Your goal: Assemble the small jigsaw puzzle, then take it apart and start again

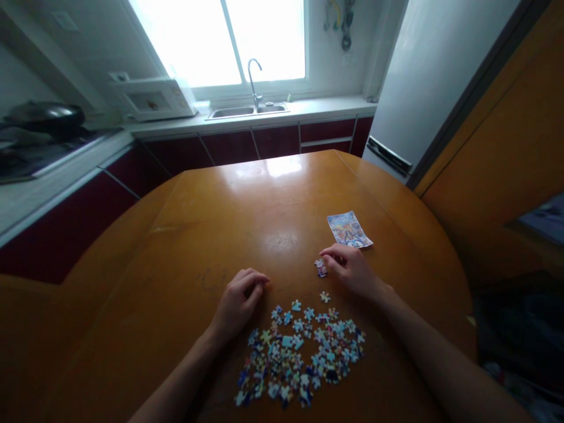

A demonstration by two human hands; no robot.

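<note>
Wooden table [264, 223] is filling most of the frame. Loose puzzle pieces [287, 341] are lying spread at lower center, probably flat and near me so each one is easy to see and reach. My left hand [238, 299] is resting on the wood at their upper left, fingers curling loosely, likely just parking; can't tell if it's pinching anything. My right hand [355, 271] is hovering or resting right of center, thumb and index bending toward each other; can't tell if they're closing on anything. Printed sheet [348, 228] is lying just beyond it, presumably for easy viewing. Small cluster [321, 269] is sitting just left of those fingertips, contact unclear. Single piece [325, 297] is lying between cluster and spread.
</note>
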